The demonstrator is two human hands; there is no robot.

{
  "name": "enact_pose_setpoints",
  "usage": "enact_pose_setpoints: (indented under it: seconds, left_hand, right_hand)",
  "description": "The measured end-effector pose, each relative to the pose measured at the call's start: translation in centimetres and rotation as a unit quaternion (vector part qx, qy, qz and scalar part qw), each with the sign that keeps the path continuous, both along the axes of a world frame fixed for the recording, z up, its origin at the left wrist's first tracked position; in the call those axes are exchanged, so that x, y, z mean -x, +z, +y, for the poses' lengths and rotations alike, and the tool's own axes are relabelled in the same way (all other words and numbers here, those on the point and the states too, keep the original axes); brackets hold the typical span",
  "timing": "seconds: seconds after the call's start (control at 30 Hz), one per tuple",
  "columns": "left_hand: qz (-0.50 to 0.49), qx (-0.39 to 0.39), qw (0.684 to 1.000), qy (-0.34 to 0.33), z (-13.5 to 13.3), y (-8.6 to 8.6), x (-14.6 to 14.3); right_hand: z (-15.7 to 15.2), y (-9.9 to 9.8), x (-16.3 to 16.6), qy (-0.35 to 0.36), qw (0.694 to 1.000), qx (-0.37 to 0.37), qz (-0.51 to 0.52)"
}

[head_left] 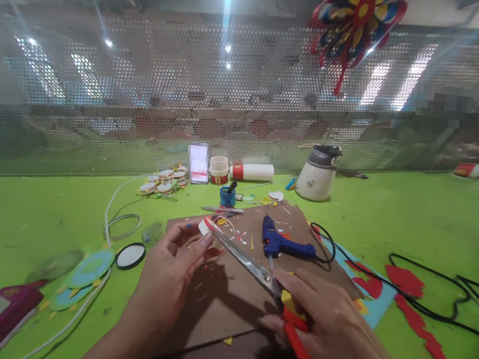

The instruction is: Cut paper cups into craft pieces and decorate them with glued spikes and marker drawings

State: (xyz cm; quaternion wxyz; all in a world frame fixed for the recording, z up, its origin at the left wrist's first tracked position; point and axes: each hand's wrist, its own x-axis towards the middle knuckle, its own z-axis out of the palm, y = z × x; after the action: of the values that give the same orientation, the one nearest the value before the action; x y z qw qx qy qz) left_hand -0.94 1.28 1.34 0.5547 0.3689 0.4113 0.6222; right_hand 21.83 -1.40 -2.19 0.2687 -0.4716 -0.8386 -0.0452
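My left hand (176, 265) pinches a small white and red piece of paper (206, 226), which looks curved, with a thin ring-like strip beside it. In my right hand (328, 312) is a pair of scissors (255, 266) with orange-red handles. Its blades point up and left, and the tips reach the paper at my left fingers. Whether the blades are parted there is hard to make out. Beneath both hands lies a brown cardboard sheet (224, 300) strewn with white, red and yellow scraps. A blue glue gun (286, 245) rests on it, just beyond my right hand.
Paper cups (252, 172), a blue pot (227, 195) and a white kettle (317, 174) stand along the back. Left are green paper discs (91, 269), a white cable (110, 201) and a purple box (8, 314). Black cord (420, 306) and red scraps (404, 279) lie right.
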Motion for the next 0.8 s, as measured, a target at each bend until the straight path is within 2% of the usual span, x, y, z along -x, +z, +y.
enact_pose_setpoints:
  seconds: [0.2,0.47,0.8]
  left_hand:
    - [-0.004,-0.015,1.0,0.011,0.37,-0.04,-0.1]
    - [-0.01,0.008,1.0,-0.004,0.02,0.34,0.0]
    - [-0.016,-0.005,1.0,-0.003,0.23,-0.01,0.05]
  right_hand:
    - [-0.07,0.27,0.11,-0.003,1.0,-0.025,0.0]
    - [0.06,-0.01,-0.01,0.0,1.0,0.003,-0.011]
    - [-0.15,0.5,0.15,-0.004,1.0,-0.013,-0.024]
